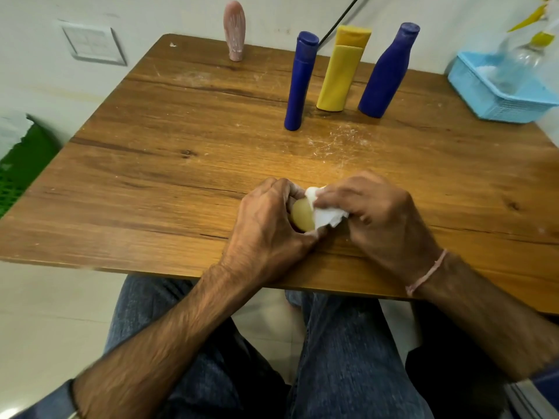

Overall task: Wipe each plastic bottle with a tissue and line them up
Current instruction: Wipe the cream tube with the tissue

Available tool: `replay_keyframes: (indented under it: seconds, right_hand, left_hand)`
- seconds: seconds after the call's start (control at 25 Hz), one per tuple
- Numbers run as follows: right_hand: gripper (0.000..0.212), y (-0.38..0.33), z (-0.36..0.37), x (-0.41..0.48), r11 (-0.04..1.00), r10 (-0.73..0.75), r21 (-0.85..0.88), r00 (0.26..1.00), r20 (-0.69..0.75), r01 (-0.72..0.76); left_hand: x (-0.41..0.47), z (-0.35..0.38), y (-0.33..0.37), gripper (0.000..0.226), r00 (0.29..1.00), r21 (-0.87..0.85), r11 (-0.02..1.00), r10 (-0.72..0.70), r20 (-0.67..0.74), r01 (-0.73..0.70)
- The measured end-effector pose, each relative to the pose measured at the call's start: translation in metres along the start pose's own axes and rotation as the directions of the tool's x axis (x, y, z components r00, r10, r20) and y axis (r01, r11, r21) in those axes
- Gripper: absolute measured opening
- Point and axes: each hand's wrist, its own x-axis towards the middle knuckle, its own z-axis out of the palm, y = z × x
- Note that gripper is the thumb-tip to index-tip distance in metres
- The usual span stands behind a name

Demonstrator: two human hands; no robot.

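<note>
My left hand (269,228) grips a small pale yellow bottle (301,215) near the front edge of the wooden table (151,164); most of the bottle is hidden by my fingers. My right hand (378,219) pinches a crumpled white tissue (325,214) against the bottle. Farther back stand three bottles in a row: a slim blue bottle (301,83), a yellow bottle (341,71) and a wider blue bottle (385,74). A pink bottle (234,30) stands alone at the table's far edge, streaked with white.
A light blue plastic basket (496,95) sits at the table's right rear with a clear bottle (520,62) in it. White dust marks the wood in front of the row. A green crate (24,164) is on the floor to the left.
</note>
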Motion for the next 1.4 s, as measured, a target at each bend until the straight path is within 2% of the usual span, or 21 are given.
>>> replay_keyframes:
  seconds: [0.08,0.12,0.16,0.28,0.32,0.44,0.52,0.6,0.72,0.76,0.92,1.0,1.08,1.16,1.32,1.4]
  right_hand:
    - [0.026,0.011,-0.007,0.003,0.990,0.139,-0.020,0.988,-0.062,-0.140]
    - [0.027,0.007,-0.005,0.004,0.987,0.161,-0.002,0.983,-0.085,-0.162]
    - [0.028,-0.004,0.000,0.004,0.990,0.137,0.027,0.987,-0.087,-0.136]
    - [0.033,-0.034,0.014,-0.005,0.992,-0.065,0.111,0.998,-0.018,0.066]
    - [0.033,-0.028,0.012,-0.004,0.992,-0.075,0.101,0.997,0.004,0.075]
    - [0.029,0.008,-0.005,0.004,0.989,0.147,-0.012,0.989,-0.023,-0.147]
    - [0.025,0.010,-0.005,0.007,0.975,0.215,-0.045,0.973,-0.077,-0.219]
    - [0.027,-0.014,0.008,0.006,0.992,0.122,-0.009,0.990,-0.075,-0.123]
    - [0.029,-0.032,0.013,-0.001,0.993,-0.081,0.084,0.996,0.021,0.079]
    - [0.028,-0.022,0.008,0.000,0.996,-0.068,0.065,0.997,0.040,0.066]
    - [0.024,0.014,-0.009,0.009,0.981,0.190,-0.042,0.982,-0.020,-0.190]
    - [0.026,-0.005,0.001,0.011,0.988,0.149,-0.029,0.988,-0.024,-0.150]
    - [0.030,-0.027,0.010,0.006,1.000,0.020,0.015,0.999,0.033,-0.021]
    - [0.031,-0.023,0.006,0.005,0.998,-0.050,0.033,0.995,0.091,0.047]
    - [0.024,0.011,-0.011,0.011,0.988,0.148,-0.042,0.989,-0.001,-0.148]
    - [0.024,-0.004,-0.001,0.010,0.990,0.132,-0.035,0.990,-0.045,-0.133]
  left_hand:
    - [0.001,0.001,-0.001,0.051,1.000,0.011,1.000,-0.019,-0.002,0.019]
    - [0.001,0.001,-0.002,0.050,1.000,0.009,1.000,-0.018,-0.006,0.018]
    - [0.001,0.001,-0.002,0.049,1.000,0.001,1.000,-0.012,-0.009,0.012]
    - [0.000,-0.001,-0.002,0.049,1.000,-0.013,1.000,0.018,0.008,-0.018]
    - [0.000,-0.001,-0.002,0.049,1.000,-0.016,1.000,0.016,0.009,-0.016]
    - [0.001,0.000,-0.001,0.052,1.000,0.003,1.000,-0.015,0.002,0.015]
    - [0.001,0.001,-0.002,0.053,1.000,0.006,1.000,-0.018,0.001,0.018]
    - [0.000,0.001,-0.002,0.048,1.000,-0.012,1.000,-0.004,-0.009,0.004]
    - [0.000,0.000,-0.002,0.045,1.000,-0.019,0.999,0.026,-0.014,-0.026]
    - [0.000,0.000,-0.001,0.046,1.000,-0.021,1.000,0.019,-0.012,-0.019]
    - [0.001,0.002,-0.003,0.054,1.000,-0.011,1.000,-0.015,-0.009,0.015]
    - [0.000,0.002,-0.003,0.050,1.000,-0.015,1.000,-0.010,-0.017,0.010]
    - [0.000,0.001,-0.002,0.044,1.000,-0.017,1.000,0.008,-0.029,-0.009]
    - [-0.001,0.000,-0.002,0.044,0.999,-0.024,1.000,0.012,-0.036,-0.012]
    - [0.000,0.001,-0.003,0.054,1.000,-0.031,0.999,-0.018,-0.014,0.018]
    - [0.000,0.000,-0.003,0.051,1.000,-0.034,0.999,-0.014,-0.010,0.014]
